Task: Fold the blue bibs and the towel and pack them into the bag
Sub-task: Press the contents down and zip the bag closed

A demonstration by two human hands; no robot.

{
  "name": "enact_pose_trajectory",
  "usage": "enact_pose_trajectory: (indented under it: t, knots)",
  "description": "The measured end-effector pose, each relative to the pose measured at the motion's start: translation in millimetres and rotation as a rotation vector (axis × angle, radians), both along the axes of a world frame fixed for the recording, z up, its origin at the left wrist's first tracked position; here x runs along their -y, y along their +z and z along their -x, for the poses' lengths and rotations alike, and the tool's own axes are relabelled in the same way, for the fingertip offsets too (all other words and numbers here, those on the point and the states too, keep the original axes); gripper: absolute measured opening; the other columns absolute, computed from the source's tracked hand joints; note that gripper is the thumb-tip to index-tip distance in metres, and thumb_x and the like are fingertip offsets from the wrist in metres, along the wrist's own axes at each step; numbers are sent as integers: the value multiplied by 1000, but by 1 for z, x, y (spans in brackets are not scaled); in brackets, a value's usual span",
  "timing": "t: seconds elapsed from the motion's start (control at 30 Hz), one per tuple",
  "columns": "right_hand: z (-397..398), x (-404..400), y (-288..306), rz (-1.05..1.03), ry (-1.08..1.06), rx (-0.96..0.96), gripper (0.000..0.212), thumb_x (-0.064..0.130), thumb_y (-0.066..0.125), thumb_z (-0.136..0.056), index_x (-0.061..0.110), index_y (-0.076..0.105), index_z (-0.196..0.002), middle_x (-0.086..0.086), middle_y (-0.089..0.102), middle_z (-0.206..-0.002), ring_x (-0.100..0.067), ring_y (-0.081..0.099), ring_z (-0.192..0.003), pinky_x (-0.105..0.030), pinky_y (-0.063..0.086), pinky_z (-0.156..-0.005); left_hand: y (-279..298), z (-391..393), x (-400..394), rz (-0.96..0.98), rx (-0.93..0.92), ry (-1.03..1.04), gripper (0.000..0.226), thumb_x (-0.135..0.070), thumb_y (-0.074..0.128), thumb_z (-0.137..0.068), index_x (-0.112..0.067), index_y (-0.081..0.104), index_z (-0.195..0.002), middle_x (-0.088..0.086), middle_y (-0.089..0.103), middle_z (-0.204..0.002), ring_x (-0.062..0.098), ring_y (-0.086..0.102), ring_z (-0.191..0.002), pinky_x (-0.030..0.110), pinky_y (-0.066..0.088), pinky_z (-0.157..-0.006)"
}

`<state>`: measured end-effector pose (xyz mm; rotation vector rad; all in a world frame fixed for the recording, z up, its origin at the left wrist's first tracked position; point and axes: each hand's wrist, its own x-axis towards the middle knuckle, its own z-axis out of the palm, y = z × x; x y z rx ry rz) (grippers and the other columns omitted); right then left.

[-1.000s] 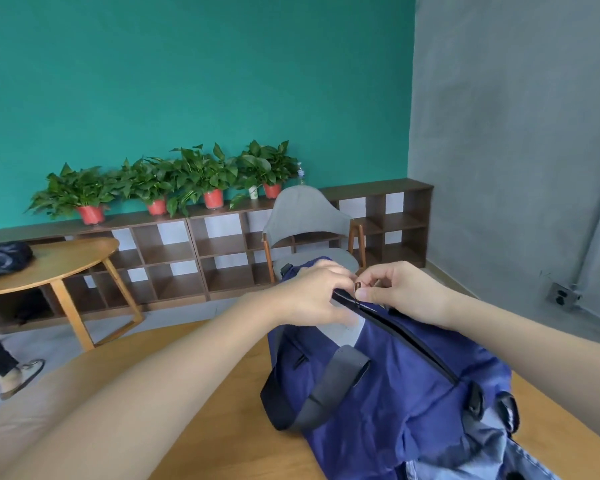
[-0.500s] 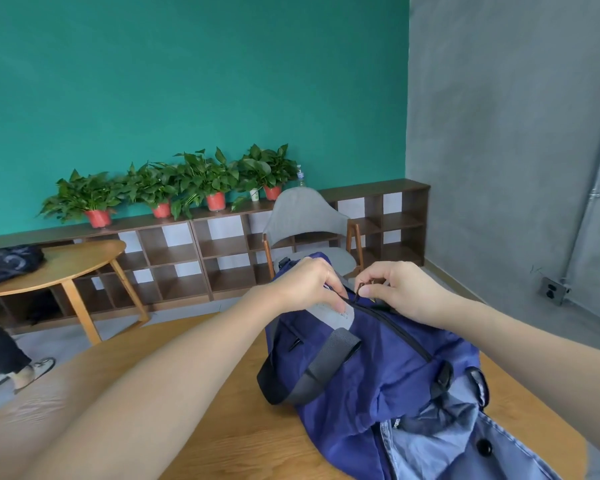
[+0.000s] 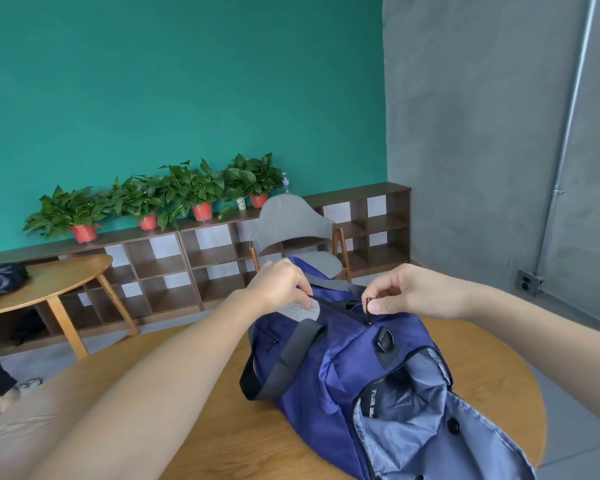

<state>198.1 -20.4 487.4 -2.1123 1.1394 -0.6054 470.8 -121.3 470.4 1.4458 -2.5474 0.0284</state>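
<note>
A dark blue duffel bag lies on the round wooden table, its grey-lined end pocket gaping open toward me. My left hand grips the bag's fabric at the far end of the top zipper. My right hand pinches the black zipper pull between thumb and forefinger, partway along the zip. A short stretch of the zip between my hands is open. No bibs or towel are in sight.
A grey chair stands just behind the table. A low wooden shelf unit with several potted plants lines the teal wall. A second wooden table with a dark bag is at left. Someone's foot shows at far left.
My right hand has drawn the zipper pull away from my left hand, toward me along the bag's top. The view has tilted down, showing the bag's open end pocket.
</note>
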Motion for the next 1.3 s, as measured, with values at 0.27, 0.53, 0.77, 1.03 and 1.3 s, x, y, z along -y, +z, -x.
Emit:
enact_pose_trajectory:
  t: [0.27,0.53,0.77,1.03,1.3]
  knots:
    - [2,-9,-20,2,-108,177,8,23,73,-93,16,75,-91,10,70,-74,-7,56,-66,-13,44,-62,6,9,-37,-50,-53,-97,24,-30,79,-86,-26,79,-109,-11,69,-118,8,48,-111,38,43,-104]
    - [30,-33,-48,-2,-195,349,11,26,75,-91,15,77,-90,1,74,-82,-11,60,-69,-26,48,-66,6,68,-117,12,-36,-239,35,-26,73,-92,-27,70,-128,-9,61,-136,12,45,-124,30,35,-107]
    - [80,-51,-115,-65,-361,354,13,19,72,-93,7,74,-90,4,68,-70,-7,57,-61,-12,43,-56,-48,119,-155,161,-154,-319,29,-8,67,-95,-17,74,-121,-2,67,-125,16,56,-119,39,43,-106]
    - [131,-48,-215,-154,-563,168,23,28,71,-92,19,67,-112,6,63,-93,-19,62,-94,-27,45,-81,-102,173,-165,3,-188,-325,37,-9,65,-97,-22,68,-131,-18,52,-93,-15,51,-79,2,35,-76]
    - [141,-63,-235,-194,-406,257,22,35,73,-92,22,68,-110,-1,76,-92,-13,66,-84,-25,48,-77,-149,201,-162,-117,-110,-275,40,-14,67,-96,-26,65,-134,-9,55,-95,6,53,-78,34,51,-86]
